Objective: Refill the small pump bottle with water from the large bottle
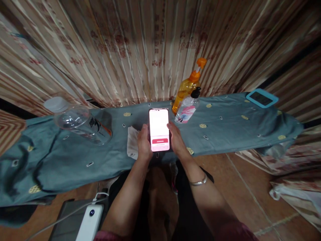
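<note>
Both hands (160, 140) clasping a lit phone (159, 129) — over teal-clothed table (225, 130) (striped curtain (125, 50) behind), tiled floor (240, 187)

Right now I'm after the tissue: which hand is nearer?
Left. The left hand lies beside the tissue, holding the phone; the right hand is across the phone.

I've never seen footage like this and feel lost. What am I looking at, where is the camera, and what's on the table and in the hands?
The one picture comes from a camera worn on a person's head, looking down at their own bare hands. The left hand and right hand hold a lit phone between them. On the cloth-covered table lie a clear jar on its side, a white tissue, an orange bottle, a small pump bottle and a blue-framed device.
</note>
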`<state>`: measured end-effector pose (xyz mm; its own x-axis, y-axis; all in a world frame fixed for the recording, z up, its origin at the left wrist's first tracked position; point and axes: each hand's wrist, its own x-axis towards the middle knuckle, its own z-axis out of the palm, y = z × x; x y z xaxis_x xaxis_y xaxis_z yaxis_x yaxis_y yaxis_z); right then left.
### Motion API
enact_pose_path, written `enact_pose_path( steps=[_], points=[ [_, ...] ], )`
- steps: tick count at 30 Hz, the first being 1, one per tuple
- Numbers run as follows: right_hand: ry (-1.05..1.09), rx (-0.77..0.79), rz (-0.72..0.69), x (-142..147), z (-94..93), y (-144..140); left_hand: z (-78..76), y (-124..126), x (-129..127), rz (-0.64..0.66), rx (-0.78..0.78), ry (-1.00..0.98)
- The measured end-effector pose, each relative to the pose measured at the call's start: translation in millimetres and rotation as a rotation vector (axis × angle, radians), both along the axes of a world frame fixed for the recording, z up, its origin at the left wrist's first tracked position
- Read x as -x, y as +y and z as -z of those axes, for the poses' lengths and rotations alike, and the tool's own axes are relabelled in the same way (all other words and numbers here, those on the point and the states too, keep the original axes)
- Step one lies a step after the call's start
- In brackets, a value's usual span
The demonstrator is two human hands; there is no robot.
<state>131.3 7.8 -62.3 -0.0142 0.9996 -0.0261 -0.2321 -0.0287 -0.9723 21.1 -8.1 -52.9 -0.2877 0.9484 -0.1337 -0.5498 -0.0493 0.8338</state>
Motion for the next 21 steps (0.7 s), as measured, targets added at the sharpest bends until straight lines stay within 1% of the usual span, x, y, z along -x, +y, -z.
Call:
enact_pose_path(
  steps=[5, 9, 17, 21],
  points=[
    [0.073, 0.049, 0.035, 1.0, 6.1, 6.5, 2.1, -1.8, -3.4, -0.009, 0.002, 0.028],
    [0.105, 0.072, 0.037, 0.2, 5.7, 7.2, 3.6, -3.1, -4.9, -0.028, 0.001, 0.034],
    [0.138, 0.138, 0.037, -4.5, 7.0, 10.5, 11.1, -2.3, -7.5, -0.019, 0.066, -0.081],
    [0.146, 0.147, 0.056, -4.9, 6.4, 10.7, 10.0, -3.1, -10.0, 0.013, 0.053, -0.131]
  ],
)
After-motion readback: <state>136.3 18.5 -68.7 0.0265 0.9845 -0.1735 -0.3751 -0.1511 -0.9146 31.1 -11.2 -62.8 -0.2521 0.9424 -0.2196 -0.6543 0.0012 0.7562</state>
